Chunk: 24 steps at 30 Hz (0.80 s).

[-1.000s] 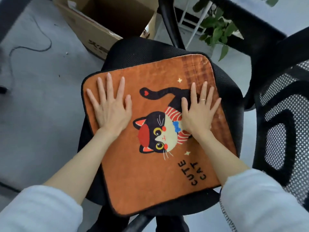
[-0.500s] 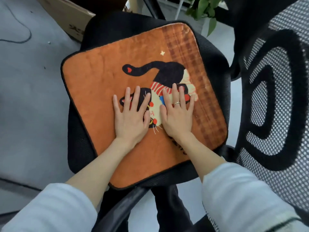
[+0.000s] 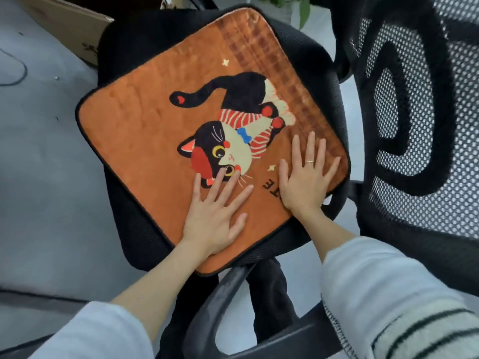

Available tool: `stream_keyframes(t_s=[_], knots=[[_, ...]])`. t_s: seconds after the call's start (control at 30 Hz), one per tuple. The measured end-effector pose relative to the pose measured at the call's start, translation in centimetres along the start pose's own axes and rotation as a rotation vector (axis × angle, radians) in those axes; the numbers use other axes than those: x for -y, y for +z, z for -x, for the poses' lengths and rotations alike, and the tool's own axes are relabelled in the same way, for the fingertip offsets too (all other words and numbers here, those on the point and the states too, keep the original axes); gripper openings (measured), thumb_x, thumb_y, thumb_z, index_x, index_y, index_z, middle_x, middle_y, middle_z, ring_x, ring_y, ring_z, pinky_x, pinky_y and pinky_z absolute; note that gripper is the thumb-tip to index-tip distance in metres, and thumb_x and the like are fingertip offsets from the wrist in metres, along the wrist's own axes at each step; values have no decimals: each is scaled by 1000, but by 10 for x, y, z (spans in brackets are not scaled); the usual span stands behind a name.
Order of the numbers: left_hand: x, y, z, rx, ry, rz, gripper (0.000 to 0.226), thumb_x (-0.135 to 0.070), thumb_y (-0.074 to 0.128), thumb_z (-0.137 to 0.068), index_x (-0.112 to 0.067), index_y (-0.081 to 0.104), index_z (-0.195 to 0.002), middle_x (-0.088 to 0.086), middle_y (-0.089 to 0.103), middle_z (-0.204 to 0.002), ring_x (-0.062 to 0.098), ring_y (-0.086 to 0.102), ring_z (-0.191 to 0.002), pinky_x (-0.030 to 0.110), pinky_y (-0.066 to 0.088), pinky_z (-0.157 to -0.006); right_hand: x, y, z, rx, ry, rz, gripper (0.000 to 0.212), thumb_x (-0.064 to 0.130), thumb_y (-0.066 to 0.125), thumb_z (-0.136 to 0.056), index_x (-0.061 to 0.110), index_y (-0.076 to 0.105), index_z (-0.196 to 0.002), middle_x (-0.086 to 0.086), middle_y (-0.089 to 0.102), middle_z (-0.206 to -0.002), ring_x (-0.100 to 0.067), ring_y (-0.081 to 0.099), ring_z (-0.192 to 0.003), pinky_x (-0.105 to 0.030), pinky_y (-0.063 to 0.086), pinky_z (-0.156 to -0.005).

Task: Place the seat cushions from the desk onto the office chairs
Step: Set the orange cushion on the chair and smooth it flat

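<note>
An orange seat cushion (image 3: 145, 120) with a black cartoon cat lies flat on the black mesh seat of an office chair (image 3: 124, 47). My left hand (image 3: 215, 216) presses flat on the cushion's near part, fingers spread, fingertips on the cat's face. My right hand (image 3: 305, 177) lies flat with spread fingers near the cushion's right corner, covering part of the printed lettering. The chair's mesh backrest (image 3: 414, 112) stands at the right.
A cardboard box (image 3: 70, 29) sits on the grey floor behind the chair at the upper left. A black cable (image 3: 15, 73) lies on the floor at the far left. Green plant leaves (image 3: 303, 9) show at the top. The chair's black armrest (image 3: 220, 294) curves below the seat.
Both hands have slid back over the cushion toward its near edge and spread apart, the right one toward the right corner. The view has shifted closer to the seat.
</note>
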<state>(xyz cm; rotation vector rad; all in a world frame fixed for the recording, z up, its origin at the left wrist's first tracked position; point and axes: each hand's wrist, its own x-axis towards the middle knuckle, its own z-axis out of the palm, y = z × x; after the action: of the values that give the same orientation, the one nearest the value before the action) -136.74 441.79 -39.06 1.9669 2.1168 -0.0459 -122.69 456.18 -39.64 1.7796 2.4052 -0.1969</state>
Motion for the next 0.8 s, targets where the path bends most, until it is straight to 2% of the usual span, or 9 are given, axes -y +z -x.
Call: stream_keyframes(t_s=[0.17, 0.33, 0.4, 0.57, 0.73, 0.8], knots=[[-16, -5, 1, 42, -78, 39, 56, -50, 27, -93, -34, 19, -146, 5, 16, -157, 28, 12, -145, 65, 5, -111, -6, -16, -6, 85, -61, -27, 56, 46, 27, -98, 29, 15, -150, -3, 5, -160, -26, 1, -148, -58, 0, -115], [-30, -5, 11, 51, 73, 21, 55, -50, 29, -93, -36, 20, -146, 3, 18, -157, 28, 11, -146, 66, 6, -110, -4, -29, -4, 136, -226, -10, 53, 46, 23, -99, 35, 12, -149, 0, 0, -160, -26, -4, -148, -61, -4, -114], [-34, 0, 12, 9, 49, 33, 54, -49, 32, -93, -37, 24, -145, 1, 21, -156, 27, 14, -145, 65, 9, -111, -5, -20, -7, 108, -306, 34, 52, 46, 22, -99, 35, 14, -149, -1, 4, -160, -28, -2, -148, -64, -3, -113], [-40, 8, 8, -42, 12, 42, 52, -47, 36, -92, -36, 31, -143, 2, 25, -154, 28, 19, -144, 66, 12, -110, -7, -4, -11, 44, -334, 93, 53, 44, 24, -97, 31, 19, -149, -5, 13, -159, -32, 8, -147, -66, 1, -110], [-40, -2, 7, 99, 9, 52, 51, -44, 31, -95, -34, 28, -144, 0, 23, -155, 26, 17, -145, 62, 8, -112, -4, -22, -12, 164, -328, 81, 53, 44, 22, -100, 32, 10, -150, -4, 1, -160, -31, -4, -147, -64, -3, -112], [-33, -13, 11, 145, -74, 66, 51, -38, 30, -94, -29, 31, -144, 2, 26, -154, 26, 19, -144, 56, 10, -114, 1, -34, -8, 216, -319, 52, 52, 40, 23, -100, 28, 15, -150, -5, 4, -160, -30, -1, -147, -61, 0, -113]])
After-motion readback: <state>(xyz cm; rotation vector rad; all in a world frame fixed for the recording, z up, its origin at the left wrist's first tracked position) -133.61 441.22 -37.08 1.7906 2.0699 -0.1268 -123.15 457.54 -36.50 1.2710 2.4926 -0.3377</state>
